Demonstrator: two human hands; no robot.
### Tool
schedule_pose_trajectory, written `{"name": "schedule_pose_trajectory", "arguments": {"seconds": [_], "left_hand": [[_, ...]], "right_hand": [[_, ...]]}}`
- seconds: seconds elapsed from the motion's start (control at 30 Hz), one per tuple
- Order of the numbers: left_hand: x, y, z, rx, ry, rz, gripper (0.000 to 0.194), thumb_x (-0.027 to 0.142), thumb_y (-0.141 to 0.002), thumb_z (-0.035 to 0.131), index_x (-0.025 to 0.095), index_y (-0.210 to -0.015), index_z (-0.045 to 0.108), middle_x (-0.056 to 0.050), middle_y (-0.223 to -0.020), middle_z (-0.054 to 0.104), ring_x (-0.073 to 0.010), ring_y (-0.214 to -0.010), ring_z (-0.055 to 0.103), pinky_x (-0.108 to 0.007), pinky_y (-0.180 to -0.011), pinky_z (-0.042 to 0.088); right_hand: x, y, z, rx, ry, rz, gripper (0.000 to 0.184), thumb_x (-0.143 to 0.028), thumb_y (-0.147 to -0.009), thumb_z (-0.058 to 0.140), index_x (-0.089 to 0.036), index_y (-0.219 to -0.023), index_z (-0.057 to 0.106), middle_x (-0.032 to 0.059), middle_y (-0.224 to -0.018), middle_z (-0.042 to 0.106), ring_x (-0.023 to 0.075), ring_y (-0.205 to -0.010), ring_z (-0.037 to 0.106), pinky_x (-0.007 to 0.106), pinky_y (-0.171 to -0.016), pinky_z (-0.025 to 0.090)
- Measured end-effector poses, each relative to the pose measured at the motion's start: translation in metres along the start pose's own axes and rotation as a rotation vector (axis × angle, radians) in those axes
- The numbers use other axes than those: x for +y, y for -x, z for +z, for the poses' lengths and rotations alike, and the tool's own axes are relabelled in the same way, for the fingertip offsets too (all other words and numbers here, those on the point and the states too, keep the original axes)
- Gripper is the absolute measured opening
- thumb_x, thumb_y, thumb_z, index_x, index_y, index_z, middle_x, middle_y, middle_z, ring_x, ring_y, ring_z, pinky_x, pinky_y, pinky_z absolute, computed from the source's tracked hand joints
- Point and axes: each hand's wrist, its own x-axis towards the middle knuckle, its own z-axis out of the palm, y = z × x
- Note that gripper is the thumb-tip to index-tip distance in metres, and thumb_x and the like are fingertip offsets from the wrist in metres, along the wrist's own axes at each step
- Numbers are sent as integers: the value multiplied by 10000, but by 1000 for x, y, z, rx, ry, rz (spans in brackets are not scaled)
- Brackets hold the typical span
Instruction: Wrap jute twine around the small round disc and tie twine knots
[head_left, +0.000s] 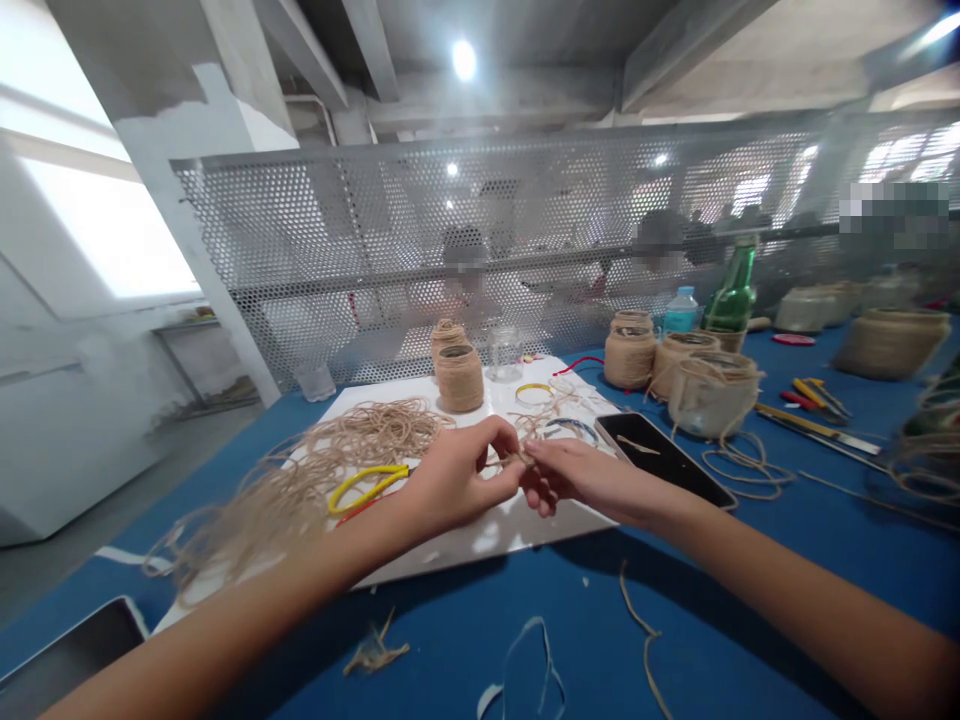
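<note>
My left hand (476,470) and my right hand (566,470) meet over the white board (480,530), fingertips pinched together. Both hold a short piece of jute twine (495,462) between thumbs and fingers; its ends are partly hidden by the fingers. Yellow-handled scissors (367,485) lie beside my left wrist, partly covered by the forearm. To the left spreads a loose heap of twine (360,440). Beyond my hands stands a twine-wrapped jar (460,380), with a clear glass jar (505,355) near it. A black phone (660,460) lies by my right wrist.
Several twine-wrapped jars (630,357), a green bottle (733,290) and a small blue-capped bottle (680,312) stand at right. Pliers (821,397) and a cutter knife (817,428) lie there. A perforated metal screen (405,230) closes the table's back. Twine scraps (375,645) lie in front.
</note>
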Motion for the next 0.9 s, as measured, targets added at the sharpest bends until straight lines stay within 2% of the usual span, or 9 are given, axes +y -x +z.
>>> {"name": "schedule_pose_trajectory", "arguments": {"seconds": [0.2,0.27,0.4,0.53,0.77,0.9], "left_hand": [[-7,4,1,-53,-158,155,111,261,-772,501,190,-855,519,7,-770,603,-110,-644,526,-228,-584,371],[-9,4,-3,-119,-172,151,130,281,-792,494,195,-888,508,6,-782,607,-111,-633,529,-226,-569,366],[-6,4,-11,-275,-211,141,190,281,-823,463,195,-991,480,9,-731,600,-119,-592,519,-235,-552,353],[2,4,-14,-361,-106,119,261,205,-804,457,208,-1065,455,14,-734,593,-117,-600,512,-227,-550,357],[2,2,-6,-325,9,162,314,119,-802,433,202,-1105,443,-3,-807,610,-117,-663,522,-233,-605,377],[0,2,-5,-285,7,171,218,167,-824,436,202,-1029,500,-10,-829,610,-118,-669,517,-236,-608,375]], "right_hand": [[-5,4,2,-20,-74,-4,301,-407,-844,472,-120,-802,551,26,-716,555,89,-609,509,249,-625,396],[-6,4,-1,10,30,-23,259,-379,-833,496,-128,-805,550,9,-696,542,91,-609,505,242,-615,388],[-5,4,-4,50,392,-15,221,-369,-815,514,-154,-778,547,-22,-592,523,97,-559,478,225,-555,355],[-3,3,-3,53,561,-12,214,-349,-829,470,-162,-750,536,-24,-581,521,100,-546,469,217,-530,344],[1,5,0,89,654,-71,102,-225,-816,449,-179,-819,539,-12,-660,571,120,-620,531,217,-560,377],[-4,7,0,-1,642,-111,83,-198,-821,447,-184,-828,529,-6,-702,577,124,-657,546,227,-600,403]]}}
